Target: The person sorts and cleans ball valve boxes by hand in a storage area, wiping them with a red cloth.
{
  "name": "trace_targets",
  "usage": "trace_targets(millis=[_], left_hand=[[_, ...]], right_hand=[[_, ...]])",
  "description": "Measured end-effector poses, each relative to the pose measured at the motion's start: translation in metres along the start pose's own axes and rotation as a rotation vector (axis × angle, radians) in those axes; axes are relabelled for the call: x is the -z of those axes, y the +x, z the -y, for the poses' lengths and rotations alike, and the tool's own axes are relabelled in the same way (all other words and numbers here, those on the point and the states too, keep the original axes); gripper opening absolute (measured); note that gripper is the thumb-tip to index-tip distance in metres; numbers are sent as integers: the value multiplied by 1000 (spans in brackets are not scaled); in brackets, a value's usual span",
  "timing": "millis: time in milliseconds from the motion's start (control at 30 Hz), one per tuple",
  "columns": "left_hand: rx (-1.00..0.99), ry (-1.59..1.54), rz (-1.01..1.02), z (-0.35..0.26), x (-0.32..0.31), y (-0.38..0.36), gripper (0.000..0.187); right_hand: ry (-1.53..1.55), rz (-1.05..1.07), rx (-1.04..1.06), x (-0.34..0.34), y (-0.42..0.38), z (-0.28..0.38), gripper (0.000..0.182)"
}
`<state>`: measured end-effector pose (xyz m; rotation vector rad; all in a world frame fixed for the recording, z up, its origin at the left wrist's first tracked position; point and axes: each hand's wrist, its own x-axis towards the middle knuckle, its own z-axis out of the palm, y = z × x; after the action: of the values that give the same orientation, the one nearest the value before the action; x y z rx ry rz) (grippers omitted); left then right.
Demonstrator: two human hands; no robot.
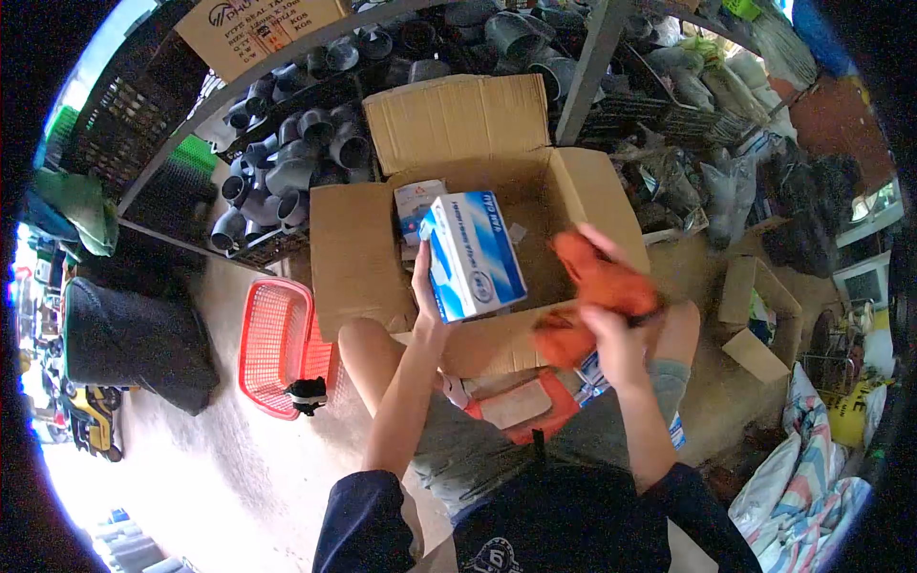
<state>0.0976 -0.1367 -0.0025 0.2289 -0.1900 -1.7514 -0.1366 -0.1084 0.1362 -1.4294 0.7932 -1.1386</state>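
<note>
While our left hand (426,286) clasps the blue-and-white box (473,256), our right hand (621,351) clutches blurred orange cloth (611,282) at the open carton (355,250).

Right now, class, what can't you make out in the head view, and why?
All in the head view:
Orange item in the right hand: exact form, lost to blur.
Small box inside the large carton: lower right part, behind the blue-and-white box in the left hand.
Printed carton, upper left: top, cut off by the picture's edge.
</note>
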Motion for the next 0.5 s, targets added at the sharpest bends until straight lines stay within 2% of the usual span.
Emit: trace_targets(millis=[33,67,133,167,233,267,300,333,400,433,500], left_hand=[[7,75,2,0,2,1,67],[87,-119,275,-1,38,8,67],[-11,266,-78,8,4,-2,69],[-59,458,-257,11,-8,-7,70],[14,246,-183,16,12,-11,73],[28,234,-106,11,25,-11,73],[44,223,-30,1,13,-12,74],[55,312,-177,1,-1,-24,71],[77,143,-154,-1,-5,-19,71],[-8,175,-203,0,-10,-17,70],[38,52,-52,-4,24,-5,68]], right_hand=[[-269,17,125,-18,13,-4,63],[-484,35,192,-40,22,-12,60],[-856,41,280,-80,37,-29,56],[-825,10,287,-85,45,-34,55],[-753,-40,298,-87,72,-41,53],[-802,-83,340,-82,90,-43,52],[-653,-128,197,-80,103,-35,51],[-502,-168,47,-80,111,-29,51],[-637,-117,65,-75,113,-50,49],[-574,-97,99,-75,104,-61,48],[-506,-117,149,-75,83,-83,54]])
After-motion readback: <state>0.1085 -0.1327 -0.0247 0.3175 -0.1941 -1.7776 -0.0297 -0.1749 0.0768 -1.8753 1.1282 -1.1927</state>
